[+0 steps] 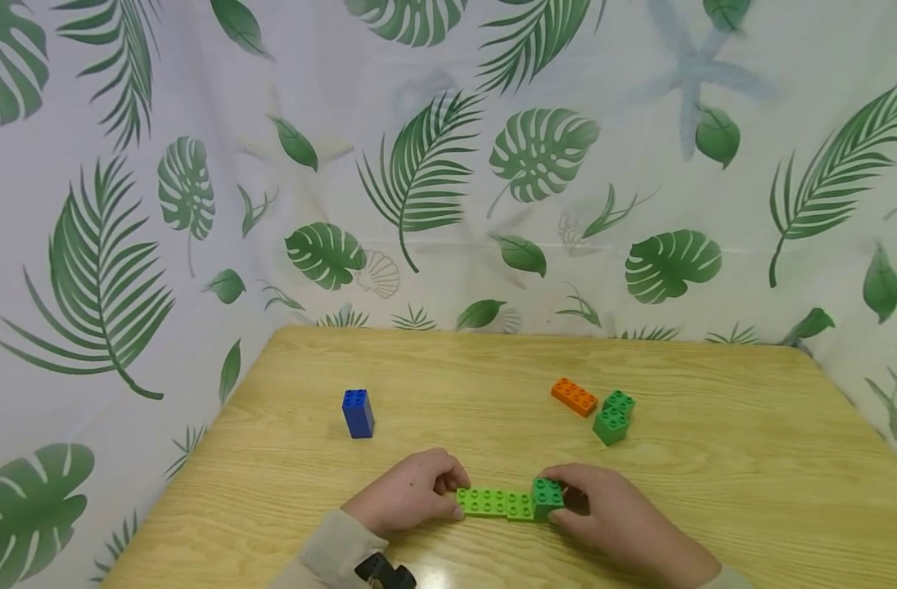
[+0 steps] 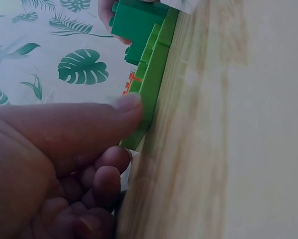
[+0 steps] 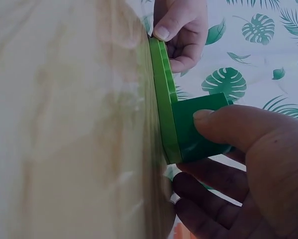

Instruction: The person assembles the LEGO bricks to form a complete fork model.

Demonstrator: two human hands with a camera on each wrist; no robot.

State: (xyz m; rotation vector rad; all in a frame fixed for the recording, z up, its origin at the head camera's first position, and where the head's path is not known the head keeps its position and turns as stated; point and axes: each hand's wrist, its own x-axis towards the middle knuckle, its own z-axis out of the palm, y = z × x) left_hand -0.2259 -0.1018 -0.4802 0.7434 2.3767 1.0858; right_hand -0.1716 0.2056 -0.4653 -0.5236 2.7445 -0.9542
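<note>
Two light green toy building bricks [image 1: 481,502] lie end to end in a row on the table. A darker green square brick [image 1: 547,499] sits on the row's right end. My right hand [image 1: 603,507] pinches that darker brick, thumb on its near side and fingers behind. At the row's left end, my left hand [image 1: 419,491] pinches the light green brick between thumb and fingers. In the right wrist view the dark green brick [image 3: 198,127] stands on the light green strip [image 3: 163,84], its base against it.
A tall blue brick stack [image 1: 358,414] stands at the left. Beyond my right hand lie an orange brick [image 1: 574,397] and two green square bricks [image 1: 612,424], side by side. A leaf-patterned cloth [image 1: 448,164] hangs behind the wooden table [image 1: 463,376].
</note>
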